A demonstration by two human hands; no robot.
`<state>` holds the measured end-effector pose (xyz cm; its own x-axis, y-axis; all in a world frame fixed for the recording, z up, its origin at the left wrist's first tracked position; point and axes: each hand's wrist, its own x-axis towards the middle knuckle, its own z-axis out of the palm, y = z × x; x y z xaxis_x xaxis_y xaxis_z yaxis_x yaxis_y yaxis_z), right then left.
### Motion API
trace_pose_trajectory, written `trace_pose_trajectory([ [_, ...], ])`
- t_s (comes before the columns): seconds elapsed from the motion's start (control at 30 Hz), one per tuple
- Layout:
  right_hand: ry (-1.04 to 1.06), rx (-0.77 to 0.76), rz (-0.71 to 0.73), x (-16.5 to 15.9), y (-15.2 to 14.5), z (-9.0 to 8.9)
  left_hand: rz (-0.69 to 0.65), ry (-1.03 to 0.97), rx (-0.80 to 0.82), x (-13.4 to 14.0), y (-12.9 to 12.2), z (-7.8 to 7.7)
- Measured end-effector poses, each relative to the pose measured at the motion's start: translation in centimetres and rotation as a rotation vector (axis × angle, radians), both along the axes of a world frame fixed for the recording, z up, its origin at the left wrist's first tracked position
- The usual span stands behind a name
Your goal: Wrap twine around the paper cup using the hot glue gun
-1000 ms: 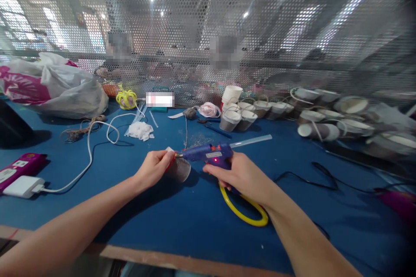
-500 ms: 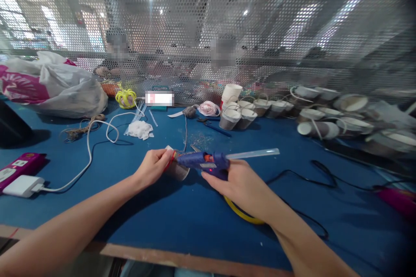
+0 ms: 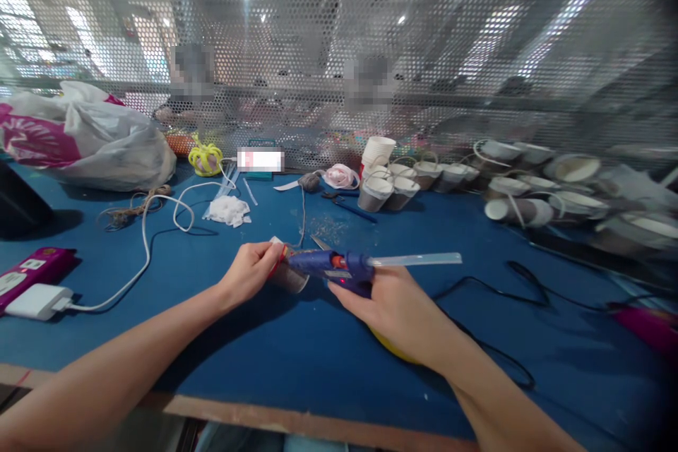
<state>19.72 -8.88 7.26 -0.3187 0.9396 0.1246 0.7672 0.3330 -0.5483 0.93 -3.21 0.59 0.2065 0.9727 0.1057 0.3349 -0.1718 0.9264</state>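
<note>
My left hand [image 3: 248, 270] is closed on a small paper cup [image 3: 294, 281], tipped on its side above the blue table, with something red at its rim by my fingertips. My right hand [image 3: 400, 307] grips a blue hot glue gun [image 3: 312, 262]; a small red light glows on its body. A clear glue stick [image 3: 424, 260] juts from its back end. The gun's nozzle points left and reaches the cup beside my left fingers; whether it touches is unclear. Grey yarn [image 3: 304, 215] runs from a small ball to the cup. Part of a yellow ring [image 3: 390, 347] shows beneath my right hand.
Several grey-wrapped cups with handles [image 3: 376, 192] stand at the back and right. Scissors or pliers [image 3: 352, 208] and white scraps [image 3: 227, 211] lie mid-table. A purple power strip [image 3: 45, 265] with a white cable is left; a black cord [image 3: 492, 295] curls right. Perforated panel [image 3: 318, 35] behind.
The glue gun's back end and its stick have dipped slightly and shifted a little right. My right hand now covers more of the yellow ring. My left hand and the cup look unmoved.
</note>
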Motion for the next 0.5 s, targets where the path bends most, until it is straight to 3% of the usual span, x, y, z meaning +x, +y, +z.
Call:
trace_pose_trajectory([
  [0.1, 0.002, -0.011, 0.017, 0.2, 0.0, -0.2, -0.009, -0.011, -0.004, 0.0, 0.1, -0.1],
  [0.5, -0.049, 0.073, -0.141, 0.3, 1.2, 0.0, -0.032, -0.014, 0.03, -0.2, 0.2, -0.5],
])
